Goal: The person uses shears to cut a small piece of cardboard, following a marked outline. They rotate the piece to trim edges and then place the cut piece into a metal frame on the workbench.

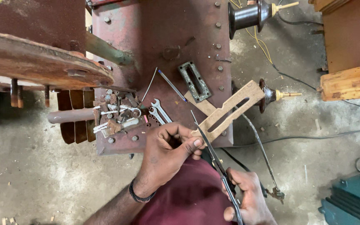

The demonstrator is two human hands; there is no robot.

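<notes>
Nearest the camera, the right hand (248, 198) is clenched around the handles of a pair of scissors (213, 156), whose long blades run up and to the left, tips reaching toward the left hand (169, 154). That hand pinches the near end of a slotted cork-coloured gasket strip (230, 110) between thumb and fingers. The strip's long axis slants up and to the right, away from the body, so the blades cross it just beside the thumb. Beyond, wrenches (159, 110) and a rectangular metal frame (194, 81) lie on the rusty red housing (176, 37).
</notes>
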